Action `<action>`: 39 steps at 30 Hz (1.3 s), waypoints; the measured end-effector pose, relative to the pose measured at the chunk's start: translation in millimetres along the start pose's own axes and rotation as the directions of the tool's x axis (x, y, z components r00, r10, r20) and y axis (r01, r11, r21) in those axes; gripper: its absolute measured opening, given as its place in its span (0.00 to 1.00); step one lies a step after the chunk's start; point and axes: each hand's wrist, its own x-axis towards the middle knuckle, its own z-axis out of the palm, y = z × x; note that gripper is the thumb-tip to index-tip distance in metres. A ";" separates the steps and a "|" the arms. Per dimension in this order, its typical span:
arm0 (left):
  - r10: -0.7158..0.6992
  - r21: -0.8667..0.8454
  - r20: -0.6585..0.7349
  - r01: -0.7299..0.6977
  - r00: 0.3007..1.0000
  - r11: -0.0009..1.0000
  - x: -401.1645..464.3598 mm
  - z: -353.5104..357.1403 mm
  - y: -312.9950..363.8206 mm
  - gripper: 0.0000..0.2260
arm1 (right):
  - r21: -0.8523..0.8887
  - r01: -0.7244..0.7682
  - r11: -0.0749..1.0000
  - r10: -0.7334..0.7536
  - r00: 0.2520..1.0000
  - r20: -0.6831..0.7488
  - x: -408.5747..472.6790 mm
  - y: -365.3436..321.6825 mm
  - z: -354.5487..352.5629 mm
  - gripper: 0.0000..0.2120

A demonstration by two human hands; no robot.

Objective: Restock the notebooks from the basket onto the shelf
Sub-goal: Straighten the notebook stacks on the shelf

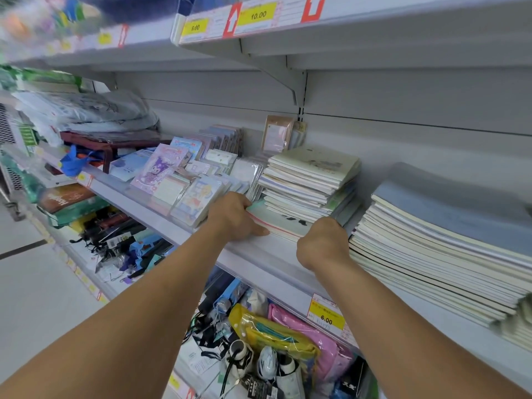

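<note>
A shop aisle with white metal shelving; both arms reach to the middle shelf [259, 254]. Left of the left hand [234, 216], clear-wrapped card packs [184, 180] crowd the shelf front, standing just beside its knuckles. Right of the right hand [324, 243], a big stack [437, 240] of pale, blue-topped exercise books rises, touching that hand's fingers. Between the hands lies the small stack [288, 221]: thin notebooks with white and mint covers, pink-edged, dark marks on the top one. Behind it stands a taller pile [312, 177] of cream notebooks, so three piles in all. The left hand grips the small stack's left corner, thumb along the front edge. The right hand is curled at its right end; whether it grasps cannot be told. Below the right wrist hangs a yellow price tag [325, 318] reading 6.00; under the shelf lie pink and yellow pouches [288, 332].
</note>
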 end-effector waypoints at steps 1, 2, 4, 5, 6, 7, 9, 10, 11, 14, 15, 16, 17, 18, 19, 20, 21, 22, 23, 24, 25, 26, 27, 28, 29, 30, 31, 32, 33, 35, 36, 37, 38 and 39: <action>0.003 -0.031 0.003 -0.003 1.000 1.000 1.5 0.8 -1.1 0.27 | 0.001 -0.004 1.000 0.004 1.000 -0.009 -1.5 1.3 -0.6 0.08; 0.005 -0.068 0.012 -0.004 1.000 0.998 3.8 1.3 -2.5 0.29 | -0.015 -0.004 1.000 0.004 1.000 -0.017 -2.2 3.2 -0.8 0.11; 0.003 -0.129 0.034 0.002 0.999 0.992 9.7 0.7 -5.4 0.30 | -0.017 0.024 1.000 -0.024 0.999 -0.023 -3.3 4.7 -0.9 0.13; -0.002 -0.158 0.043 0.009 0.999 0.987 12.8 0.2 -6.8 0.29 | 0.012 0.027 1.000 -0.026 0.999 -0.025 -4.2 4.1 -2.1 0.10; -0.011 -0.188 0.050 0.020 0.999 0.982 16.0 -0.5 -7.7 0.29 | 0.022 0.013 1.000 -0.013 1.000 -0.020 -4.4 3.7 -2.5 0.06; -0.020 -0.212 0.056 0.031 0.998 0.977 18.6 -1.0 -8.2 0.29 | 0.019 0.002 1.000 -0.001 0.999 -0.037 -4.5 3.7 -2.3 0.05; -0.025 -0.233 0.067 0.040 0.997 0.972 22.5 -1.7 -8.5 0.28 | -0.010 -0.006 1.000 0.006 0.999 -0.038 -6.1 1.4 -2.4 0.17; -0.025 -0.238 0.075 0.042 0.997 0.970 23.6 -1.8 -8.4 0.27 | 0.003 -0.001 1.000 0.001 0.999 -0.052 -4.7 1.6 -1.4 0.21; -0.025 -0.240 0.084 0.045 0.996 0.970 24.2 -2.5 -8.0 0.26 | 0.016 -0.006 1.000 0.007 0.996 -0.086 -3.8 1.0 -1.0 0.24; -0.015 -0.255 0.106 0.041 0.994 0.966 27.3 -2.5 -9.7 0.24 | 0.094 -0.052 0.994 0.065 0.987 -0.147 -0.4 -1.7 2.0 0.38; -0.014 -0.270 0.109 0.043 0.994 0.962 27.8 -1.8 -10.9 0.25 | 0.110 -0.063 0.992 0.079 0.985 -0.151 -0.3 -1.7 3.1 0.38; -0.015 -0.283 0.112 0.046 0.994 0.958 27.3 -1.1 -11.8 0.26 | 0.136 -0.073 0.988 0.094 0.983 -0.155 -0.3 -0.7 4.3 0.36; -0.011 -0.290 0.116 0.044 0.993 0.956 26.6 -0.8 -12.6 0.27 | 0.164 -0.079 0.983 0.105 0.983 -0.153 -2.1 0.2 3.2 0.32; -0.002 -0.297 0.119 0.038 0.993 0.954 26.4 -1.0 -13.8 0.27 | 0.196 -0.083 0.977 0.114 0.982 -0.154 -2.3 0.9 1.9 0.28; 0.011 -0.308 0.121 0.027 0.993 0.951 25.8 -0.8 -15.3 0.26 | 0.202 -0.083 0.976 0.113 0.983 -0.144 -2.8 1.5 0.4 0.25; 0.023 -0.326 0.118 0.017 0.993 0.945 25.2 -1.1 -16.6 0.25 | 0.189 -0.077 0.979 0.103 0.986 -0.130 -2.0 1.4 -0.6 0.24; 0.031 -0.344 0.111 0.009 0.993 0.939 24.6 -1.6 -17.7 0.24 | 0.205 -0.079 0.975 0.102 0.989 -0.103 -1.9 0.4 -2.0 0.23; 0.033 -0.363 0.107 0.008 0.994 0.932 24.2 -1.5 -18.4 0.22 | 0.239 -0.086 0.967 0.108 0.991 -0.078 -2.0 -0.8 -2.5 0.23; 0.027 -0.382 0.103 0.015 0.994 0.924 23.6 -1.2 -18.6 0.21 | 0.286 -0.108 0.952 0.126 0.991 -0.047 -3.8 -2.3 -2.6 0.23; 0.016 -0.399 0.098 0.025 0.995 0.917 22.5 -1.0 -18.7 0.19 | 0.306 -0.116 0.945 0.134 0.990 -0.039 -3.7 -3.0 -1.8 0.22; 0.006 -0.413 0.087 0.031 0.996 0.910 21.6 -0.7 -19.0 0.17 | 0.330 -0.130 0.935 0.153 0.987 -0.045 -3.6 -3.8 -0.4 0.20; -0.001 -0.422 0.073 0.032 0.997 0.906 20.9 0.1 -19.1 0.15 | 0.335 -0.133 0.933 0.163 0.985 -0.063 -3.8 -3.4 0.9 0.19; -0.004 -0.427 0.058 0.028 0.998 0.904 20.1 0.8 -19.4 0.15 | 0.357 -0.145 0.923 0.183 0.980 -0.074 -5.3 -3.1 2.3 0.21; 0.000 -0.429 0.045 0.020 0.999 0.903 19.6 1.2 -19.5 0.15 | 0.362 -0.137 0.922 0.177 0.981 -0.080 -6.1 -2.6 2.9 0.23; 0.007 -0.433 0.040 0.011 0.999 0.901 19.1 1.7 -19.2 0.15 | 0.351 -0.124 0.928 0.166 0.982 -0.091 -5.9 -0.9 3.1 0.25; 0.012 -0.441 0.040 0.007 0.999 0.898 19.0 1.7 -18.9 0.15 | 0.351 -0.108 0.930 0.155 0.982 -0.108 -5.8 0.6 2.1 0.25; 0.016 -0.450 0.044 0.006 0.999 0.893 19.0 1.5 -18.6 0.16 | 0.338 -0.096 0.936 0.143 0.983 -0.117 -5.2 1.2 1.6 0.24; 0.017 -0.456 0.047 0.007 0.999 0.890 18.7 0.8 -18.0 0.16 | 0.333 -0.084 0.939 0.125 0.987 -0.103 -8.8 -0.8 -1.7 0.20; 0.015 -0.456 0.049 0.009 0.999 0.890 18.3 -0.1 -17.3 0.16 | 0.325 -0.065 0.943 0.105 0.989 -0.105 -7.6 0.1 -2.5 0.13; 0.008 -0.449 0.041 0.012 0.999 0.893 16.9 -0.7 -16.5 0.16 | 0.406 -0.076 0.911 0.127 0.987 -0.100 -6.9 -0.5 -6.0 0.06; 0.004 -0.450 0.032 0.011 0.999 0.893 15.9 -0.9 -16.5 0.16 | 0.410 -0.080 0.909 0.131 0.987 -0.097 -10.3 -1.3 -6.8 0.12; 0.000 -0.452 0.025 0.011 1.000 0.892 14.7 -1.0 -16.1 0.16 | 0.439 -0.072 0.895 0.124 0.988 -0.090 -12.4 -1.6 -7.1 0.15; -0.005 -0.455 0.018 0.013 1.000 0.891 13.8 -1.3 -15.5 0.15 | 0.458 -0.091 0.884 0.141 0.987 -0.076 -17.0 -3.1 -9.2 0.16; -0.009 -0.458 0.012 0.014 1.000 0.889 13.0 -1.6 -15.0 0.15 | 0.465 -0.111 0.878 0.157 0.986 -0.061 -18.6 -3.2 -9.0 0.17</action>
